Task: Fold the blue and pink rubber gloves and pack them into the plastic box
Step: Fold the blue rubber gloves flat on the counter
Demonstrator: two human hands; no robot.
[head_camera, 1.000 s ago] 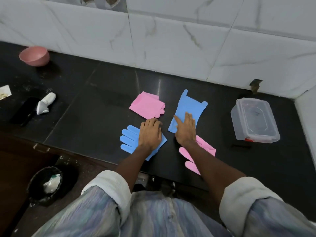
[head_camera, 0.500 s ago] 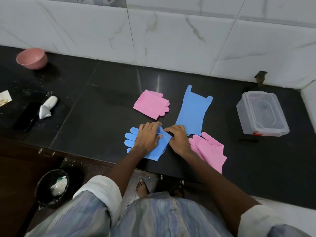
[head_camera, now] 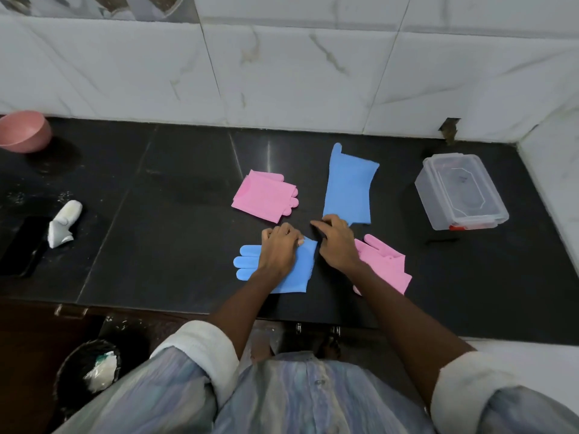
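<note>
Near the black counter's front edge lies a folded blue glove (head_camera: 300,270), fingers pointing left. My left hand (head_camera: 279,249) presses flat on it. Just to its right, my right hand (head_camera: 335,242) rests with curled fingers at the glove's top right corner; whether it pinches the glove I cannot tell. A second blue glove (head_camera: 349,186) lies flat behind my right hand. One folded pink glove (head_camera: 264,195) sits behind my left hand. Another pink glove (head_camera: 385,264) lies partly under my right wrist. The clear plastic box (head_camera: 460,192), lid on, stands at the right.
A pink bowl (head_camera: 23,131) stands at the far left by the tiled wall. A white crumpled item (head_camera: 64,222) and a black phone (head_camera: 22,242) lie at the left. Below the counter edge sits a dark bin (head_camera: 87,371).
My right hand left the flat blue glove and came to the right edge of the folded blue glove. My left hand stays pressed on that glove. The pink glove at right shows more.
</note>
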